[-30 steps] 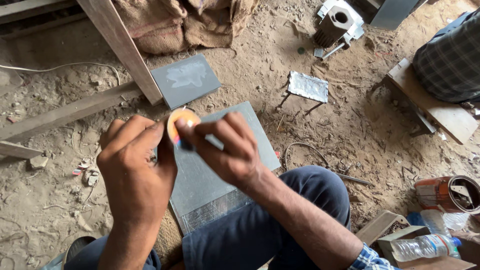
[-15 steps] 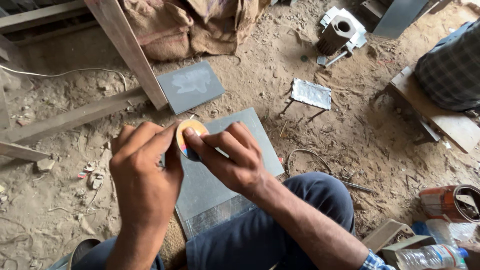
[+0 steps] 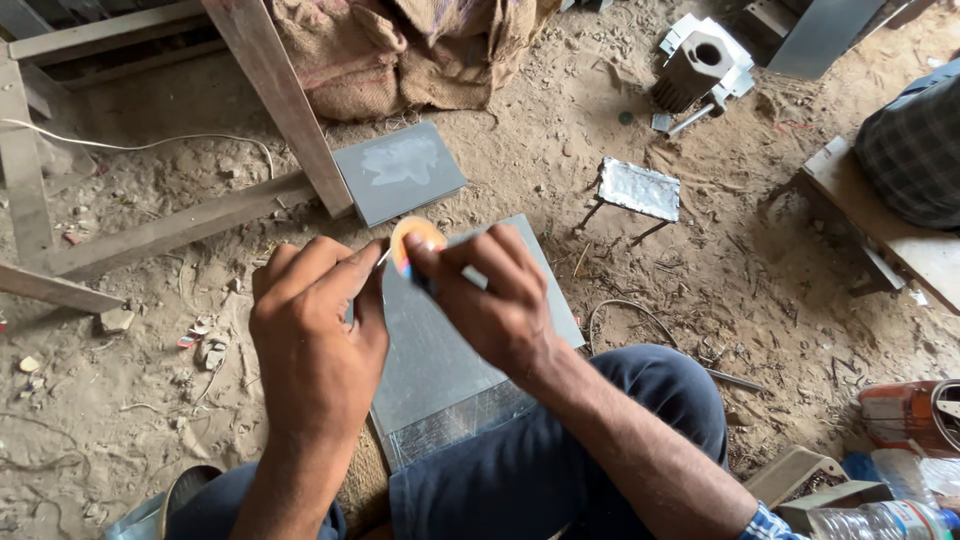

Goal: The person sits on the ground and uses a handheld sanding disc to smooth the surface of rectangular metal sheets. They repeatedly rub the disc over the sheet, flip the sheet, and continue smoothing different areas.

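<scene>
Pinching a small orange disc [image 3: 415, 240], perhaps a tape roll, between closed fingers of left hand [image 3: 315, 335] and right hand [image 3: 495, 300], above a grey metal sheet [image 3: 440, 370]

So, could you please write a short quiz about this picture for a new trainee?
1. True or false: both hands hold the small orange round object.
2. Which lies directly under the hands? A) large grey sheet B) burlap sack C) plastic bottle
3. Fill in: the small grey sheet lies against a wooden ____.

Key:
1. True: left hand and right hand pinch it together.
2. A
3. beam
</scene>
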### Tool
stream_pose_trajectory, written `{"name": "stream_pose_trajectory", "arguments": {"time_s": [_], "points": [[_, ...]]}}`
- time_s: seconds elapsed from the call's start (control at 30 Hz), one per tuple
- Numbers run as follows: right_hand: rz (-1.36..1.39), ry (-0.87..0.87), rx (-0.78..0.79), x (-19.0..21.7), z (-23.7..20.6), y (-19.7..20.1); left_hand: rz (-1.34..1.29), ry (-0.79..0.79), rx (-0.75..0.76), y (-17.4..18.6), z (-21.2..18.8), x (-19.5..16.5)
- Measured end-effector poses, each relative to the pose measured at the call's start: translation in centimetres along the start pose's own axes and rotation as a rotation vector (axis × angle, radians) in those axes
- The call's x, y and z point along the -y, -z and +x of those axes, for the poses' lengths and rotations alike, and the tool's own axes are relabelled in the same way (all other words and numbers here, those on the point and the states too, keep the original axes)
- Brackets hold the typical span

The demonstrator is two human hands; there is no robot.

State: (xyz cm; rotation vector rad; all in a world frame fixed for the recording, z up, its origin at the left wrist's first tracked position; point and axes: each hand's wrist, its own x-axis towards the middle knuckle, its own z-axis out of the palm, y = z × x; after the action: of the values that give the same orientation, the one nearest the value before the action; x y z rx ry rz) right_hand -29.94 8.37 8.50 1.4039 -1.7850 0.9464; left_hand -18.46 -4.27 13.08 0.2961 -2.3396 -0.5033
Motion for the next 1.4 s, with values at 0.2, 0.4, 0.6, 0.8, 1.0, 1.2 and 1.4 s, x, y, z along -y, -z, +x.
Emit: {"name": "stream_pose_trajectory", "arguments": {"time_s": [0.2, 0.4, 0.6, 0.8, 1.0, 1.2, 1.4], "points": [[0.038, -0.015, -0.021, 0.0, 0.1, -0.3, 0.017, -0.014, -0.022, -0.1, 0.1, 0.1], [0.042, 0.055, -0.066, 0.1, 0.6, -0.2, -0.018, 0.04, 0.026, -0.2, -0.1, 0.0], [0.063, -0.057, -0.01, 0.5, -0.1, -0.3, -0.039, 0.034, -0.069, -0.1, -0.2, 0.2], [0.016, -0.102, 0.031, -0.8, 0.1, -1.3, -0.04, 0.072, -0.055, -0.1, 0.3, 0.4], [0.029, -0.302, 0.03, -2.0, 0.0, -1.4, -0.058, 0.037, -0.12, 0.2, 0.5, 0.3], [0.123, -0.332, -0.04, -1.9, -0.1, -1.3, -0.185, 0.253, -0.066, 0.0, 0.5, 0.6], [0.017, -0.139, -0.031, -1.4, -0.1, -0.8, -0.055, 0.144, -0.071, -0.2, 0.3, 1.2]]}}
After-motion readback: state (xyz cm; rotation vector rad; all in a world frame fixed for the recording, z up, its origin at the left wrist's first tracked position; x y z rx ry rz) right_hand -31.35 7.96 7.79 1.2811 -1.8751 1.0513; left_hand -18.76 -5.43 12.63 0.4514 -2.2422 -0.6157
